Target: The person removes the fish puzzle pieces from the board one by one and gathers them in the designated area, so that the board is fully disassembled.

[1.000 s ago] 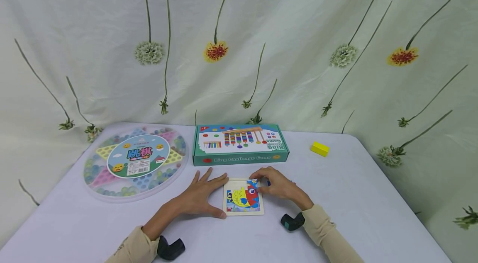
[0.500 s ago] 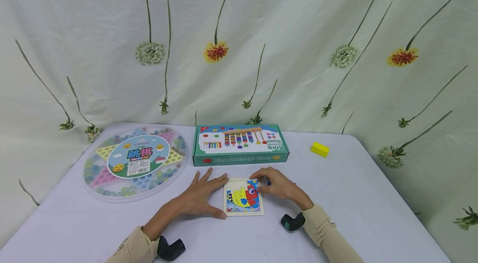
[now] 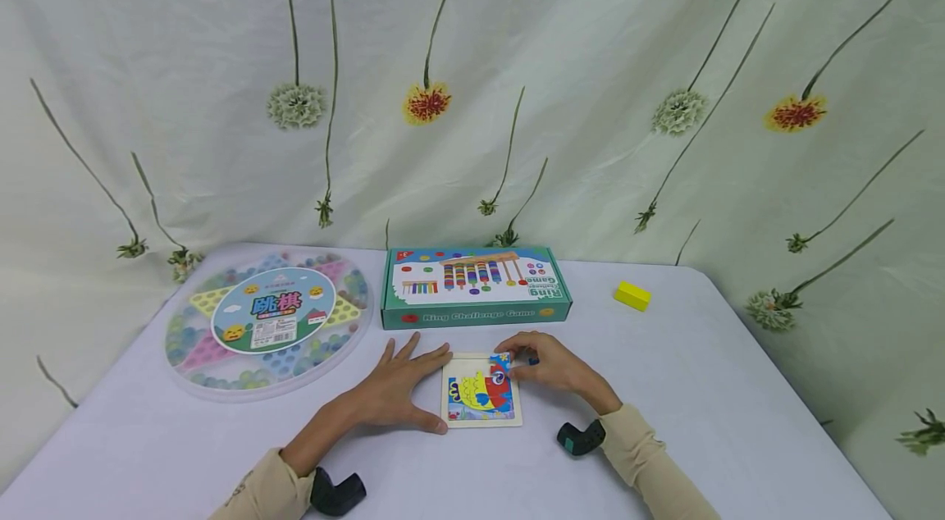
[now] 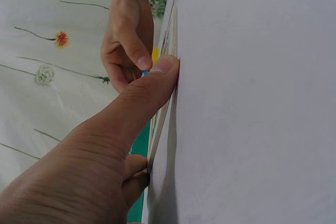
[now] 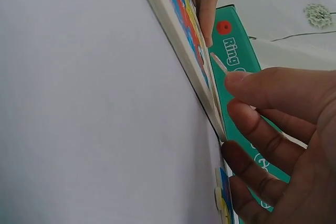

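A fish picture puzzle (image 3: 483, 393) lies in a pale wooden frame (image 3: 483, 424) in front of me, with bare wood along its upper left part. My left hand (image 3: 394, 389) is spread at the frame's left side, thumb at the near corner and index fingertip at the far one, steadying it. Over the right edge, my right hand (image 3: 554, 366) pinches a thin puzzle piece (image 5: 219, 63), seen edge-on in the right wrist view, between thumb and forefinger. Loose puzzle pieces (image 5: 226, 192) in blue and yellow lie on the table under the right hand's other fingers.
Behind the puzzle stands a green Ring Challenge Game box (image 3: 476, 315). To the left is a round Chinese checkers set (image 3: 273, 323) under a clear cover. A yellow block (image 3: 632, 295) lies at the back right, and a flowered cloth (image 3: 472, 93) hangs beyond the table.
My right hand has shifted very slightly to the right at the frame's upper right corner, still pinching the piece. The left hand and the frame have stayed put.
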Motion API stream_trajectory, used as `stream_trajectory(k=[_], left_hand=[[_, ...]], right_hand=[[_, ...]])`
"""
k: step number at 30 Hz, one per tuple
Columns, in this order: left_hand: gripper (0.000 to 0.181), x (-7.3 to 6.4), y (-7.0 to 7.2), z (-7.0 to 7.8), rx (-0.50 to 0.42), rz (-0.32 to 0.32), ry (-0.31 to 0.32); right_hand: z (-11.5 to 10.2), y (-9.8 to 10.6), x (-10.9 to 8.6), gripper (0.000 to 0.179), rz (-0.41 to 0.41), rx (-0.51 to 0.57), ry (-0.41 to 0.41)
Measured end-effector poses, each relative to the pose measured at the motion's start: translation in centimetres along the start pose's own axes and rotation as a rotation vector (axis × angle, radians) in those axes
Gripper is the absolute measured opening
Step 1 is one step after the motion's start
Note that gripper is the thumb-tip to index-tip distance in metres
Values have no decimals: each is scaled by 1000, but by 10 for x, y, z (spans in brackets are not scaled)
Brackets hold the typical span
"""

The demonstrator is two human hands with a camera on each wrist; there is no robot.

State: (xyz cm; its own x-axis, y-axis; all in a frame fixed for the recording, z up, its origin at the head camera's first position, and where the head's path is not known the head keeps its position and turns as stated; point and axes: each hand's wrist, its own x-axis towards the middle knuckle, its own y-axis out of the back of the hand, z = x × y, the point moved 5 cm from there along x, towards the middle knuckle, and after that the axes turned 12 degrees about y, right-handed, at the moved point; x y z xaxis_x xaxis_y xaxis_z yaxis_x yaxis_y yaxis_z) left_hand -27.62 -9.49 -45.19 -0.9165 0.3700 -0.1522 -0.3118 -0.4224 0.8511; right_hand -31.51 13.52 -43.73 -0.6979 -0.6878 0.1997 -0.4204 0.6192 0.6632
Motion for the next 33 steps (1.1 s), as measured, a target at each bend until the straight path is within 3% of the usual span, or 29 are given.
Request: stream_trajectory(k=[16,26,33], left_hand=[[101,2,-4,-3,7,4,-3],[100,0,-1,-1,3,6,-15],[100,0,0,-1,3,7,-15]], right_hand=[[0,5,0,32,-30,38,13],[-4,20,-10,30,-18,-28,24],[1,33,-21,30,-5,2,5]])
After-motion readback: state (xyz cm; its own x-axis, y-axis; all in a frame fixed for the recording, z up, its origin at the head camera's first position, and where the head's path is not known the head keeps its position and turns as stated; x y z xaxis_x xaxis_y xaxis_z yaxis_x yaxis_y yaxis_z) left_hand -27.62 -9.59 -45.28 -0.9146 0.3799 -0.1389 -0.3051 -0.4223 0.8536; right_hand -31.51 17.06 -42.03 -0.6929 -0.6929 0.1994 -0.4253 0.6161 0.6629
